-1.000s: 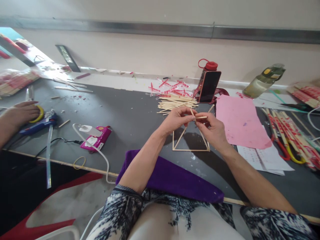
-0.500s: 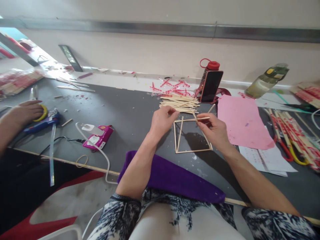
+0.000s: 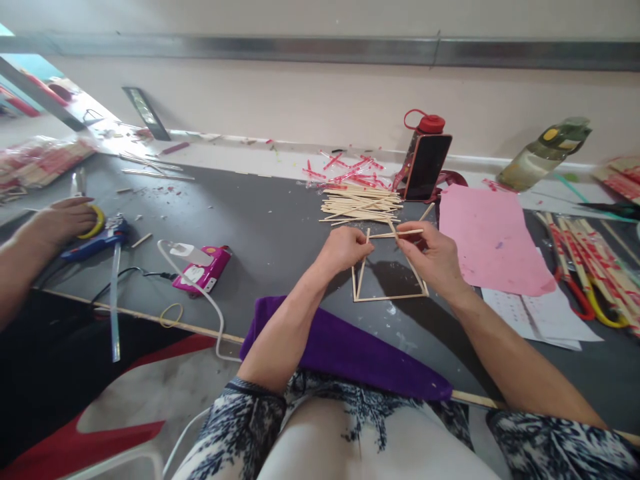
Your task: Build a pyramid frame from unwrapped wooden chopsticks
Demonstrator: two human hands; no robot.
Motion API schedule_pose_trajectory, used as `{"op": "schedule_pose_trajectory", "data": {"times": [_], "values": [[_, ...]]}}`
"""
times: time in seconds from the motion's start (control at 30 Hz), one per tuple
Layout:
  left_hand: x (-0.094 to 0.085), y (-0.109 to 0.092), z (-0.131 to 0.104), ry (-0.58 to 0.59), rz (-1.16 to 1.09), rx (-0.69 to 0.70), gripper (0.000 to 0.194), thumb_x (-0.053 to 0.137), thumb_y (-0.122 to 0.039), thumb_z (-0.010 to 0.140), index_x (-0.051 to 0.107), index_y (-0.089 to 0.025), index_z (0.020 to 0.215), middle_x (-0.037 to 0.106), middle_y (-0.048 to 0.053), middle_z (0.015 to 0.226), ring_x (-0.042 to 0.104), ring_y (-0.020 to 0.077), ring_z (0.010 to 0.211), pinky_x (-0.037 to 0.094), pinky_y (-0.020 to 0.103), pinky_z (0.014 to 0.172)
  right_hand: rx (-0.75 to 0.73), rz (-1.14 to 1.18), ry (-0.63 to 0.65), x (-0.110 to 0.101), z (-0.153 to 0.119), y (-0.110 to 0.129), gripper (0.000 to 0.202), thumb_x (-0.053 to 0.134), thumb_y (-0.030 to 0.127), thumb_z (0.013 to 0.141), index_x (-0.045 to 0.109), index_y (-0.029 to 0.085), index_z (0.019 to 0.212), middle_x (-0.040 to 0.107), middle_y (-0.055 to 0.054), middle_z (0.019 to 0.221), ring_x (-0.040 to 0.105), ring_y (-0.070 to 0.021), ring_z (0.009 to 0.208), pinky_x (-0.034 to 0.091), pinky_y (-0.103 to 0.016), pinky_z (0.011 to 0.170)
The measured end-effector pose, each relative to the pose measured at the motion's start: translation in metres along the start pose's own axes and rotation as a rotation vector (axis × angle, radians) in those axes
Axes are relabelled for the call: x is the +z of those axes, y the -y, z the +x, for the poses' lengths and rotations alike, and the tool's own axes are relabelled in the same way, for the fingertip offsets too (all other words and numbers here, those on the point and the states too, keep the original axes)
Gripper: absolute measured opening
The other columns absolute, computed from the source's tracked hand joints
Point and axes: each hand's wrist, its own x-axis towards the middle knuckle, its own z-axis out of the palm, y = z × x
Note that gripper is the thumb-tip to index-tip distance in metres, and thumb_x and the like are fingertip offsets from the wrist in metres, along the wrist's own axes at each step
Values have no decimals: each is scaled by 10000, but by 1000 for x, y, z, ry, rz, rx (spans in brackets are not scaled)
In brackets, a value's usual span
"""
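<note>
"How are the hands gripping?"
"The left hand [image 3: 346, 247] pinches a leaning stick [image 3: 361, 277] near its top. The right hand [image 3: 431, 255] pinches a second slanting stick [image 3: 392, 225], with a crosspiece [image 3: 413, 232] at the same fingertips."
"How hard a pinch?"
"Light, I'd judge. Thin wood could bow, and squeezing might twist a joint."
"And below?"
"The square frame [image 3: 390, 298] seems to rest on the bench [image 3: 280, 240], under and between the hands. Best keep its base down and tilt both sticks evenly, so no corner lifts."
"Farther out?"
"A pile of sticks [image 3: 360, 203] lies just beyond; mind the knuckles there."
</note>
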Motion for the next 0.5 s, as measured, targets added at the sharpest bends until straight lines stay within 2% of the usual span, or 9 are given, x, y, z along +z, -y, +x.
{"op": "schedule_pose_trajectory", "data": {"times": [0.2, 0.33, 0.5], "values": [[-6, -1, -19, 104, -279, -43, 164, 592, -323, 716, 629, -166, 746, 614, -6, 604, 584, 119, 505, 422, 197, 456, -22, -9, 5, 0, 0, -2, 174, 571, 255, 822, 633, 221, 980, 688, -29, 902, 640, -147, 723, 476, -252, 588], [-9, -3, -31, 137, -297, 22, 151, 584, -296, 729, 640, -164, 778, 591, -16, 582, 590, 110, 525, 425, 173, 454, -8, -20, 5, 0, 0, -2, 176, 570, 266, 822, 633, 222, 981, 689, -27, 891, 639, -146, 716, 476, -250, 579], [-6, -6, -34, 159, -272, 111, 139, 566, -272, 752, 647, -164, 788, 592, -25, 601, 580, 89, 542, 421, 161, 488, -29, -8, 2, 0, 0, -3, 176, 574, 256, 821, 626, 222, 986, 686, -21, 910, 638, -138, 728, 481, -244, 588]]}}
